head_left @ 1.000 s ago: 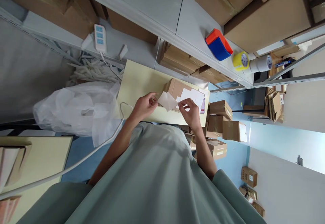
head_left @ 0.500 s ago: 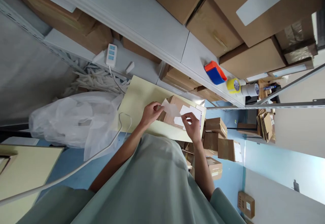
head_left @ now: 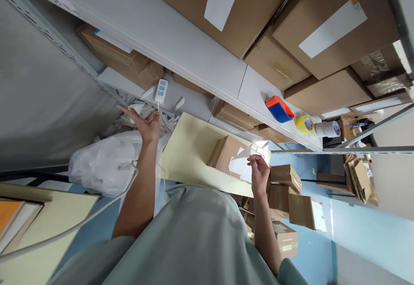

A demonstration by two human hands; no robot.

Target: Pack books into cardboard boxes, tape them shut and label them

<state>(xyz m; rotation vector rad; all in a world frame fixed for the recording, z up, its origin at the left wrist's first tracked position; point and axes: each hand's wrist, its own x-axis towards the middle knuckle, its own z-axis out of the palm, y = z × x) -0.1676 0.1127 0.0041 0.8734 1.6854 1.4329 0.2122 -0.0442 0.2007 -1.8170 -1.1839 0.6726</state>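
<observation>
My left hand [head_left: 145, 125] is stretched out over the heap of white scraps at the left, its fingers spread. A small white piece of paper [head_left: 138, 108] is right by those fingers, apparently loose. My right hand [head_left: 259, 173] pinches the edge of a thin, translucent white label [head_left: 242, 153]. That label hangs over a brown cardboard box [head_left: 223, 153] lying on the pale yellow table [head_left: 181, 147]. White paper [head_left: 238, 167] covers part of the box's top, under the label.
A grey shelf [head_left: 207, 69] with large cartons runs along the far side. On it are a red and blue holder [head_left: 280, 109] and yellow tape [head_left: 304, 123]. A power strip [head_left: 161, 91], a clear plastic bag [head_left: 100, 160] and a white cable [head_left: 90, 216] are at left.
My left hand has left the label and swung far left, opening over the scraps. My right hand still pinches the label above the box. The view has shifted.
</observation>
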